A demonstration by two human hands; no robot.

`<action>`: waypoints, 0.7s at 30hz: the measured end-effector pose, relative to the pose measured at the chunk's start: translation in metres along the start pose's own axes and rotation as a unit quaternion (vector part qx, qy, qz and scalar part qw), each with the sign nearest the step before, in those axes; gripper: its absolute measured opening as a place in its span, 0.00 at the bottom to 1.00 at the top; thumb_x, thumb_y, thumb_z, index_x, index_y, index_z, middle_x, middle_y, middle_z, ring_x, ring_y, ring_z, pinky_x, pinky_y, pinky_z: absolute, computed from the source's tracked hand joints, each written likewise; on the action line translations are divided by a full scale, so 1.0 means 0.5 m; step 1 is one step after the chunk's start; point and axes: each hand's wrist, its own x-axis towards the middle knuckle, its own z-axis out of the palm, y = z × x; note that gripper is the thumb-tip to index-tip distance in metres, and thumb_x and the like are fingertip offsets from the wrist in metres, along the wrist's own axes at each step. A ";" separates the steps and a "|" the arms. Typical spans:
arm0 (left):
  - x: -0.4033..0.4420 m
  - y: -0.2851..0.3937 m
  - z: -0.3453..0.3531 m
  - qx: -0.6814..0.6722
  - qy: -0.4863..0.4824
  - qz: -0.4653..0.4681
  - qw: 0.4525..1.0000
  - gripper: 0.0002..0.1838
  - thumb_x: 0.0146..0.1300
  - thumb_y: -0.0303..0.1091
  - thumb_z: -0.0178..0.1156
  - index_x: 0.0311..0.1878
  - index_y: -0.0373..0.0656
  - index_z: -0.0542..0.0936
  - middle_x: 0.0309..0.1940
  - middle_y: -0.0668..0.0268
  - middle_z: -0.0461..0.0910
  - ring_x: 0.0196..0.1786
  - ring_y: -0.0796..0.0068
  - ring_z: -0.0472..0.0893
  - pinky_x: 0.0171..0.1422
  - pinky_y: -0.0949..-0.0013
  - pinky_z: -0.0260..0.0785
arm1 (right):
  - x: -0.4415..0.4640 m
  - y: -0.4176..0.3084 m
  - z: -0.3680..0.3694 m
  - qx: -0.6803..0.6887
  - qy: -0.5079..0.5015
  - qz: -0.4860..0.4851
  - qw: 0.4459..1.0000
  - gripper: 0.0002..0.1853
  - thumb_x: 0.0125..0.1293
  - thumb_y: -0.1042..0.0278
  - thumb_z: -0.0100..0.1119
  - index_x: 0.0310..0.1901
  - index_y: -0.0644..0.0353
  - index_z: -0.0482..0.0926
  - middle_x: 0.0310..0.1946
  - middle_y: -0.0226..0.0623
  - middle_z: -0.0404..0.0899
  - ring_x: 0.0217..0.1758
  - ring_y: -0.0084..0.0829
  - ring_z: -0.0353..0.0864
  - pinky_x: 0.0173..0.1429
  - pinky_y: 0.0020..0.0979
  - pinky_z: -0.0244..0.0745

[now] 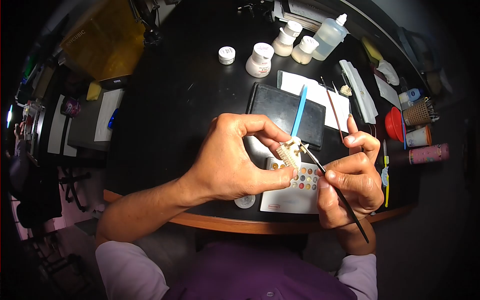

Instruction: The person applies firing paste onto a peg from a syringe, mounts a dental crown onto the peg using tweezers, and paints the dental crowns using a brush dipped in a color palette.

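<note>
Currently, your left hand (232,155) pinches the cream ribbed piece (288,154) above the white palette (280,201), while your right hand (352,185) grips the black-handled brush (347,204), tip beside that piece.

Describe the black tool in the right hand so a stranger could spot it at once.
Start at the black table and find the white palette near its front edge; the right hand shows over the palette's right end. It pinches a slim black-handled tool, tip at the pale toothed model in the left hand. Its black handle sets it apart from the reddish-brown stick on white paper.
</note>
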 end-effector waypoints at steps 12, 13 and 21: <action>-0.001 -0.001 0.002 0.001 0.005 -0.005 1.000 0.21 0.48 0.33 0.81 0.43 0.32 0.87 0.37 0.61 0.91 0.42 0.79 0.87 0.56 0.72 0.78 | 0.003 -0.006 0.004 -0.036 -0.022 0.019 0.999 0.15 0.47 0.81 0.71 0.37 0.52 0.86 0.29 0.29 0.87 0.53 0.42 0.78 0.79 0.63 0.63; -0.001 -0.001 0.001 0.004 0.005 -0.001 1.000 0.21 0.48 0.33 0.81 0.43 0.32 0.87 0.37 0.61 0.91 0.42 0.79 0.87 0.55 0.72 0.78 | 0.004 -0.006 0.004 -0.037 -0.022 0.020 0.999 0.14 0.47 0.81 0.71 0.37 0.52 0.86 0.29 0.29 0.86 0.53 0.42 0.78 0.79 0.63 0.63; -0.001 -0.002 0.000 0.011 0.005 -0.006 1.000 0.21 0.47 0.33 0.82 0.43 0.32 0.88 0.37 0.61 0.91 0.42 0.79 0.87 0.55 0.72 0.78 | 0.005 -0.008 0.002 -0.044 -0.031 0.020 0.998 0.15 0.47 0.82 0.70 0.37 0.52 0.85 0.28 0.28 0.86 0.52 0.41 0.78 0.79 0.63 0.64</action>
